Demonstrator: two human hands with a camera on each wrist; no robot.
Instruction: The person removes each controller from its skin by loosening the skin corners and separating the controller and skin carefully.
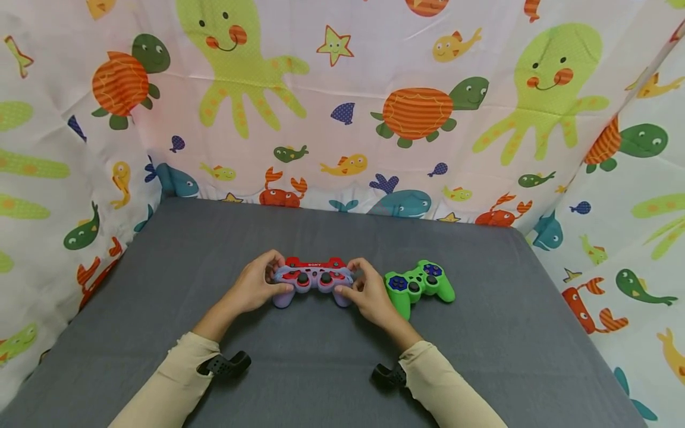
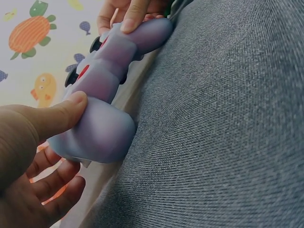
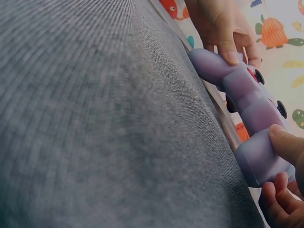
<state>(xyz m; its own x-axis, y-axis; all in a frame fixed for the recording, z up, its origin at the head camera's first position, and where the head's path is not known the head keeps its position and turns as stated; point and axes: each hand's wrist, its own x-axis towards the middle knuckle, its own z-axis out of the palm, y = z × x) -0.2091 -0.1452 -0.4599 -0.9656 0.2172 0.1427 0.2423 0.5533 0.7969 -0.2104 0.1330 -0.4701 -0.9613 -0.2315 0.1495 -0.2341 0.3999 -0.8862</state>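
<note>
A red game controller (image 1: 314,264) marked SONY sits in a lavender rubbery cover (image 1: 282,299). Its red upper part stands out above the cover, and both black thumbsticks poke through. At the left end, my left hand (image 1: 259,282) pinches the covered handle, thumb on its face and fingers behind. My right hand (image 1: 373,292) grips the opposite end the same way. In the left wrist view, the cover's rounded handle (image 2: 102,130) lies between thumb and fingers. The right wrist view shows the other handle (image 3: 261,159) under my right thumb, close over the table.
Just right of my right hand lies a green controller (image 1: 417,284) with dark blue button areas. Grey cloth covers the table (image 1: 321,380). A curtain (image 1: 342,77) printed with sea animals rises along the back and both sides. Dark straps with cameras (image 1: 230,364) sit at the wrists.
</note>
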